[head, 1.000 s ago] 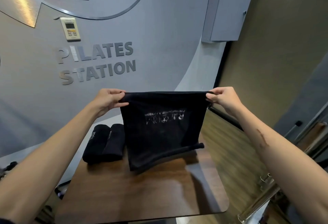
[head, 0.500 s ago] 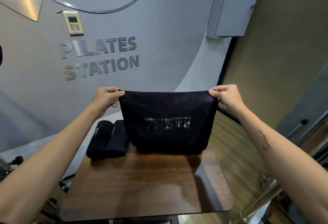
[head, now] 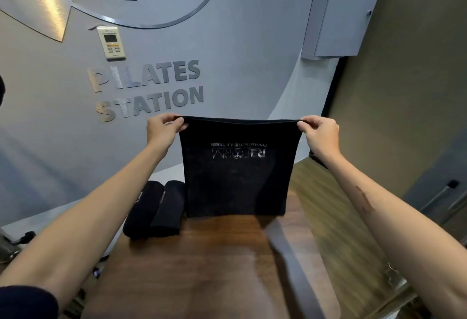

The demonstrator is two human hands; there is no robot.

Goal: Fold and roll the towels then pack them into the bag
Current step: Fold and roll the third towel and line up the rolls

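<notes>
Left hand: I am seeing my left hand [head: 164, 129] pinching the towel's upper left corner, fingers closed on the cloth.
Right hand: my right hand [head: 319, 133] is gripping the upper right corner the same way.
Towel: the black towel [head: 236, 172] is hanging flat between both hands, its print upside down, its lower edge reaching the wooden table [head: 202, 268].
Surroundings: two rolled towels [head: 155, 208] are lying just left of it on the table; a grey wall [head: 252, 53] with lettering and a remote [head: 111, 43] is standing behind.
Obstruction: the hanging cloth is hiding the table's far part.
</notes>
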